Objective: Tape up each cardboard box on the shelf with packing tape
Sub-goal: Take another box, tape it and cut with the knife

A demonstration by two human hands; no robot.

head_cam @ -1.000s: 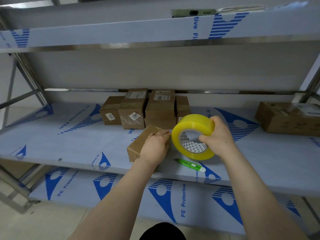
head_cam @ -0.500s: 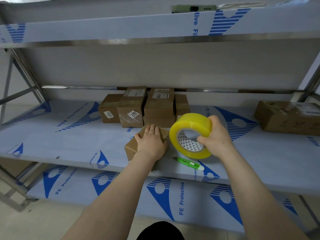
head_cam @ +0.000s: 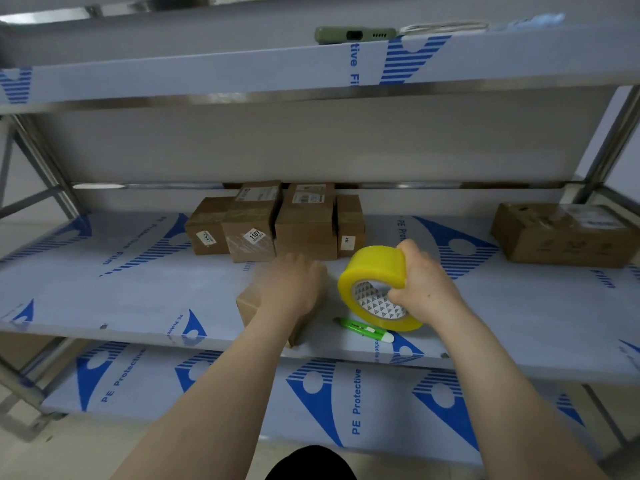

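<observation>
My left hand point(head_cam: 294, 289) lies on top of a small cardboard box point(head_cam: 247, 304), fingers stretched out rather than curled; it is blurred, so I cannot make out finer detail. The box is plain brown card with sharp corners. It sits at the front edge of the shelf point(head_cam: 121, 292), turned at an angle to that edge.

My right hand point(head_cam: 424, 291) grips a roll of packing tape point(head_cam: 377, 268), fingers over the outer band and thumb hooked into the core. The roll is a thick, glossy yellow ring, held on edge just right of the box, and its inner core is white with a pattern of small dark triangles.

Below the roll a slim green cutter point(head_cam: 363, 329) with a white tip lies flat on the shelf. The shelf surface is smooth, pale protective film printed with blue stripes and curved shapes.

Against the back rail, a cluster of boxes point(head_cam: 304, 225) stands packed side by side, brown card with white labels. A larger box point(head_cam: 561, 233) sits well apart to the right. On the upper shelf point(head_cam: 173, 77), a green-cased phone point(head_cam: 355, 34) lies at the front edge.
</observation>
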